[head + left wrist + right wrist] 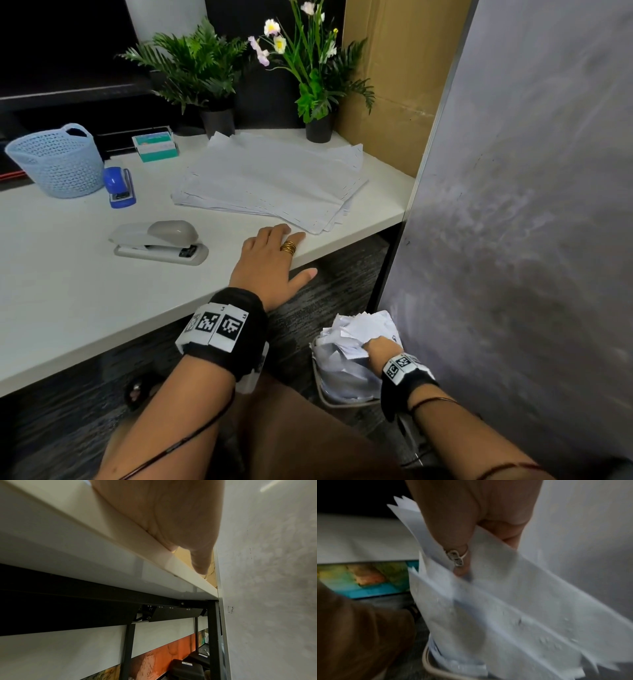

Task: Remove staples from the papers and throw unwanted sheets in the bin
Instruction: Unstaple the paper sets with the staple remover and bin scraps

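— Left side?
— The left hand (pixel 270 262) lies flat on the worktop's (pixel 68 291) front edge, fingers relaxed, near the paper stack (pixel 270 178).
— Right?
— The right hand's (pixel 378 351) fingers pinch crumpled white sheets (pixel 513 608) over the paper-stuffed bin (pixel 329 397).

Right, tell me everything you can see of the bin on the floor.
The bin stands on the dark floor under the desk's right end, beside the grey partition. Its rim looks pale beige, with rounded corners, and seems plastic; the walls are mostly hidden. It is stuffed above the rim with crumpled white sheets. The right hand grips more white sheets over its top.
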Motion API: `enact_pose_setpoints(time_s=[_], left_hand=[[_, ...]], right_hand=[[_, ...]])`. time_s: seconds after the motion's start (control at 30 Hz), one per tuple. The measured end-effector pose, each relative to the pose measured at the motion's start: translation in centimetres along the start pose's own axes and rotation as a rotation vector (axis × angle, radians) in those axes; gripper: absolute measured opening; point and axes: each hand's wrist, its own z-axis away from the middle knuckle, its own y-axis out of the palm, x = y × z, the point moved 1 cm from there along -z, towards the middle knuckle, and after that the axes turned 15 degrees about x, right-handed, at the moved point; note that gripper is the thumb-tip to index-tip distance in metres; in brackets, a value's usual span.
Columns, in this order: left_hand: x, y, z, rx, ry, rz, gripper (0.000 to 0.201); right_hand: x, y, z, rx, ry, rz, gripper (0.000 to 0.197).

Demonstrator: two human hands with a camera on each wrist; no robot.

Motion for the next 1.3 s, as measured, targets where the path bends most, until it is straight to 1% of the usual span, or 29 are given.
enact_pose_setpoints(time_s=[0.1,0.17,0.2,0.23,0.33,0.4,0.47,0.5,0.57,0.6,0.67,0.77,0.83,0.87,0.9,0.93,1.03,1.07,1.1,1.13,1.17,1.2,1.27,1.3], left_hand=[[0.1,0.0,0.0,0.020,-0.005,-0.025,0.085],[0.1,0.1,-0.1,0.033,-0.006,-0.041,0.091],[0.1,0.1,-0.2,0.039,-0.009,-0.047,0.092],[0.1,0.1,-0.2,0.040,-0.012,-0.051,0.092],[0.0,0.2,-0.3,0.023,-0.014,-0.046,0.092],[0.0,0.3,-0.3,0.008,-0.011,-0.035,0.092],[-0.1,0.3,-0.3,0.005,-0.011,-0.028,0.093],[-0.1,0.3,-0.3,0.006,-0.012,-0.026,0.093],[-0.1,0.2,-0.2,0.010,-0.013,-0.030,0.093],[-0.1,0.2,-0.2,0.012,-0.014,-0.033,0.094],[0.0,0.2,-0.2,0.018,-0.018,-0.036,0.094],[0.1,0.1,-0.2,0.020,-0.014,-0.034,0.093],[0.1,0.1,-0.2,0.013,-0.012,-0.028,0.092],[0.1,0.1,-0.2,0.006,-0.012,-0.022,0.091],[0.0,0.1,-0.2,0.001,-0.013,-0.012,0.090],[-0.1,0.1,-0.2,-0.003,-0.014,-0.001,0.089],[-0.1,0.1,-0.1,-0.009,-0.019,0.027,0.088],[-0.1,0.0,-0.1,-0.012,-0.018,0.036,0.088],[-0.1,0.0,-0.1,-0.007,-0.016,0.048,0.087],[-0.1,0.0,0.0,-0.004,-0.015,0.058,0.087],[0.0,-0.1,0.0,-0.005,-0.010,0.072,0.087],[0.1,-0.1,0.0,-0.009,-0.005,0.091,0.086],[0.2,-0.2,-0.1,-0.021,0.008,0.128,0.085],[0.3,-0.3,-0.1,-0.025,0.012,0.152,0.085]], right_hand=[[0.0,1.9,-1.8,0.060,0.005,0.051,0.039],[0.0,1.6,-1.4,0.094,-0.033,0.049,0.037],[0.1,0.9,-0.9,0.078,-0.055,0.018,0.036],[-0.2,0.5,-1.0,0.033,-0.068,-0.023,0.035],[-1.6,-1.4,0.0,-0.102,-0.023,-0.051,0.032],[-2.2,-2.0,0.7,-0.118,0.030,-0.026,0.033],[-1.6,-2.4,1.0,-0.151,0.047,0.018,0.033],[-0.8,-2.6,0.9,-0.164,0.036,0.034,0.036],[0.7,-2.4,-0.2,-0.220,-0.011,0.069,0.049],[1.2,-2.1,-0.9,-0.218,-0.020,0.108,0.048],[1.4,-1.4,-1.6,-0.195,-0.007,0.159,0.034],[0.8,-2.0,-1.1,-0.147,-0.062,0.107,0.025],[0.6,-3.6,-0.2,-0.140,-0.080,0.053,0.029],[0.7,-4.8,0.5,-0.170,-0.102,-0.017,0.033],[1.0,-6.2,1.6,-0.221,-0.122,-0.127,0.035],[1.5,-7.9,2.8,-0.327,-0.172,-0.227,0.033],[3.7,-13.3,7.5,-0.801,-0.385,-0.430,0.019],[4.4,-15.0,8.5,-0.922,-0.448,-0.463,0.017],[5.0,-16.5,9.0,-1.002,-0.499,-0.477,0.016],[5.6,-17.9,9.1,-1.044,-0.544,-0.466,0.015],[6.0,-19.1,8.8,-1.026,-0.578,-0.443,0.020],[6.3,-20.3,8.5,-0.935,-0.598,-0.395,0.030],[6.7,-21.6,7.7,-0.606,-0.572,-0.207,0.058],[6.7,-21.6,7.3,-0.473,-0.554,-0.127,0.068]])
